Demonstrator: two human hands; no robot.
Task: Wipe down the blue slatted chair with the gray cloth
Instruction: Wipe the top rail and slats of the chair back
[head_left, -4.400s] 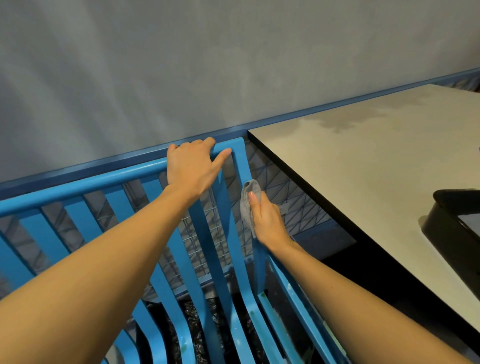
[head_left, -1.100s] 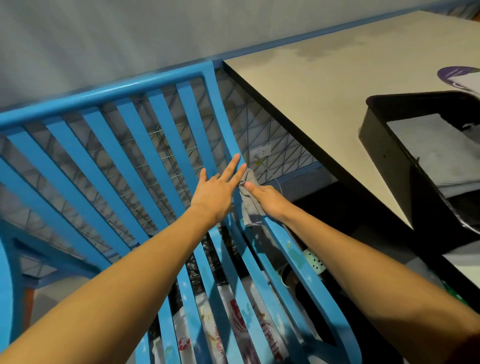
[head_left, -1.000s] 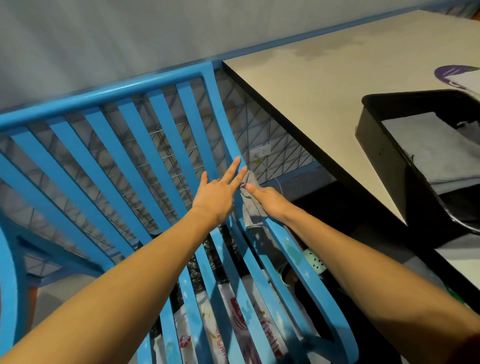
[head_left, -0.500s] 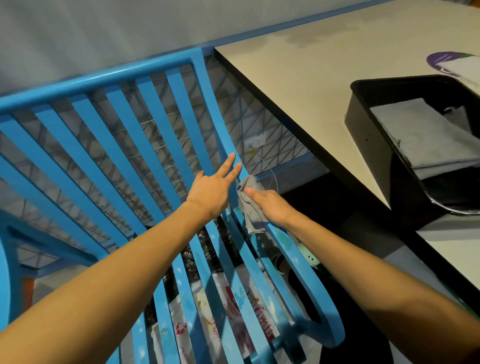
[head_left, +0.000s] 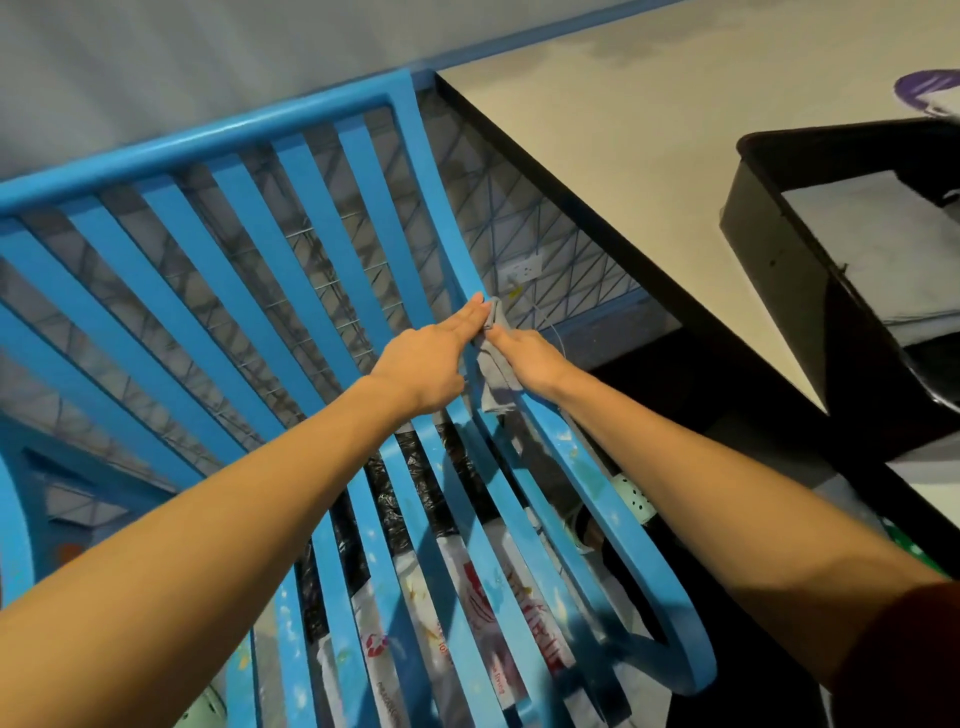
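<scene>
Most of the blue slatted chair (head_left: 291, 291) looks unwiped as yet, since the right hand (head_left: 530, 358), pinching the gray cloth (head_left: 496, 371), presses it on the rightmost slat at the backrest's bend while the open left hand (head_left: 426, 364) braces just beside.

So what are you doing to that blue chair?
A person is wiping the blue chair. The right hand presses a gray cloth against the outermost slat on the chair's right side, where the back curves into the seat. The left hand rests flat on the slats beside it, fingers touching the cloth.
</scene>
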